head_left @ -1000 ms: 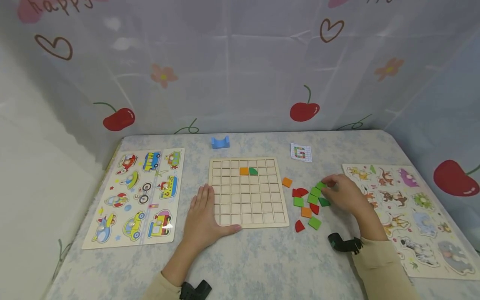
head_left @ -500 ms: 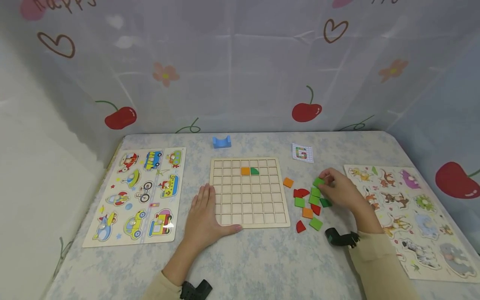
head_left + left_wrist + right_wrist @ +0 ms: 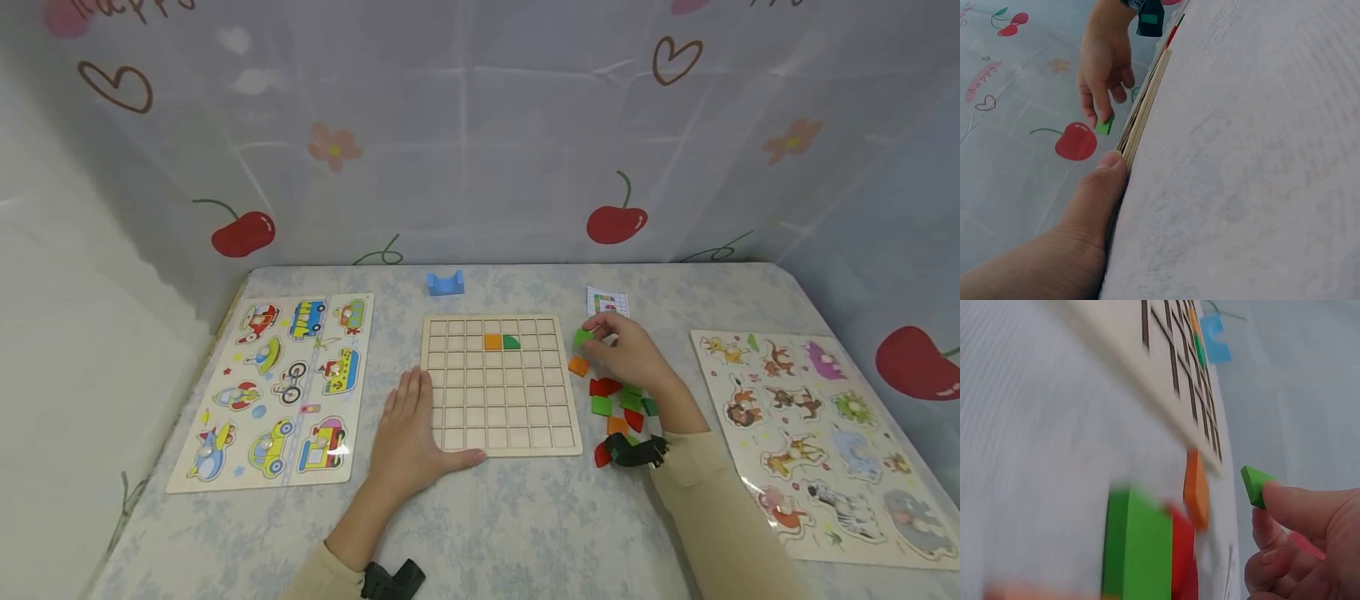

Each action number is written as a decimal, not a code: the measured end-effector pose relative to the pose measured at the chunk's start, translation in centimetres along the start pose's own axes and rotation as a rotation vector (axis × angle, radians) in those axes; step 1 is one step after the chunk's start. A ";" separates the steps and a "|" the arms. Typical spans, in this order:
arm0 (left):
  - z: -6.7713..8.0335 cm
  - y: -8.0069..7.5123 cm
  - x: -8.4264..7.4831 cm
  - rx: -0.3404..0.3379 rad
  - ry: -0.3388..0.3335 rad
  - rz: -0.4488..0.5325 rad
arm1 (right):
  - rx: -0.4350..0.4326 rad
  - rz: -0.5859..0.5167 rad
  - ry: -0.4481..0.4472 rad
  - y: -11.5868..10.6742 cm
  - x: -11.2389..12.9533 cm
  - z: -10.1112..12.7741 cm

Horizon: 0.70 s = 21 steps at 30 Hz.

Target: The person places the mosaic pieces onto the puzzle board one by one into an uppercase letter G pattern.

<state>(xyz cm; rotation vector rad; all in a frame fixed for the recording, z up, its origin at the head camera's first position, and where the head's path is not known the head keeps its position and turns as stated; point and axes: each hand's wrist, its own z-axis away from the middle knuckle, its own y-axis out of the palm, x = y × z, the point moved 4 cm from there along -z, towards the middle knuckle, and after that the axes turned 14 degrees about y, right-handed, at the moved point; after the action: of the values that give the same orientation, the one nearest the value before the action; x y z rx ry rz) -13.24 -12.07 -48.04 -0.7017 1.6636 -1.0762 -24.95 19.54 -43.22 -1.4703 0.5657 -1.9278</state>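
A wooden grid board (image 3: 500, 383) lies in the middle of the table, with an orange square (image 3: 492, 341) and a green quarter piece (image 3: 512, 342) set in its second row. My left hand (image 3: 408, 433) lies flat at the board's near left corner, thumb (image 3: 1099, 187) against its edge. My right hand (image 3: 626, 350) pinches a small green tile (image 3: 582, 337) (image 3: 1255, 484) (image 3: 1104, 125) in the air just right of the board's far right corner. Loose red, green and orange tiles (image 3: 611, 404) lie under that forearm; one orange tile (image 3: 577, 366) sits apart.
A vehicle puzzle board (image 3: 281, 383) lies on the left and an animal puzzle board (image 3: 817, 425) on the right. A blue block (image 3: 446, 283) and a pattern card (image 3: 609, 302) sit behind the grid board. A curtain printed with cherries closes the back.
My right hand lifted a green tile out of the loose pile and carried it left and away, towards the board's far right corner. The left hand stayed put.
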 end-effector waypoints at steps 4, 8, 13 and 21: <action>-0.2 -0.1 -0.2 -0.004 0.010 0.010 | 0.057 -0.043 -0.030 1.9 2.3 -0.6; -0.2 -0.1 -0.3 -0.005 0.006 0.006 | 0.083 -0.033 -0.069 4.3 4.7 -1.1; -0.1 0.0 -0.2 -0.006 0.000 -0.002 | 0.128 -0.034 -0.128 7.3 7.6 -1.6; 0.1 0.0 0.0 -0.011 0.003 -0.005 | 0.128 0.031 -0.153 10.1 10.2 -1.9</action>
<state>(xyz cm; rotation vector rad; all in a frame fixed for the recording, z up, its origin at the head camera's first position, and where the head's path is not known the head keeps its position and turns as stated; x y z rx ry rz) -13.18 -12.09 -48.04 -0.7118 1.6723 -1.0731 -26.18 5.14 -43.59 -1.5021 0.3860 -1.7755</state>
